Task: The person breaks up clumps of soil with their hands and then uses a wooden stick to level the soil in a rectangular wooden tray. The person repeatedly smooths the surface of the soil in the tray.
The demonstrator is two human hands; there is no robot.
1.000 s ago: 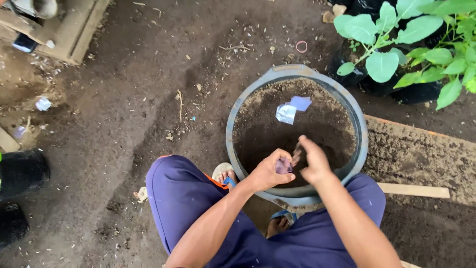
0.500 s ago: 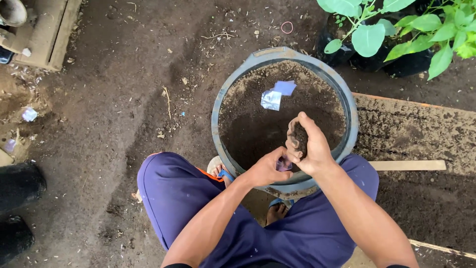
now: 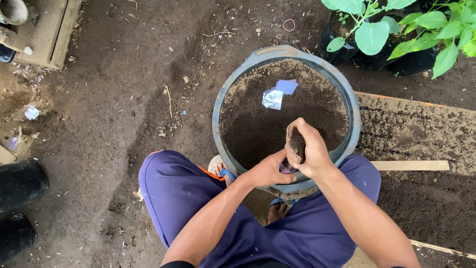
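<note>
At the far left edge of the frame we see two black rounded shapes [image 3: 20, 183] on the bare brown earth floor [image 3: 114, 99]; we cannot tell what they are. In the upper left corner lies a weathered wooden block [image 3: 47, 30], with small scraps of pale litter below it.

Moving toward the centre, we see the person's purple trousers [image 3: 188, 198] filling the lower middle of the frame, knees spread either side of a round grey-blue plastic tub [image 3: 233, 89] filled with dark crumbly soil [image 3: 258, 129]. Two small torn pieces of silvery-blue plastic film [image 3: 277, 93] lie on the soil in the tub's upper half.

At the tub's near rim, the left hand [image 3: 267, 171] is curled, its fingers pinching a small purplish bag [image 3: 286, 167] that is mostly hidden between the two hands. Just right of it and touching it, the right hand [image 3: 307, 149] is cupped and closed around a clump of dark soil [image 3: 297, 144], held above the bag.

Right of the tub, a pale wooden strip [image 3: 409, 165] lies across a flat soil-dusted board [image 3: 421, 134]. In the upper right corner, green broad-leaved plants [image 3: 396, 25] stand in black plastic bags [image 3: 411, 62].
</note>
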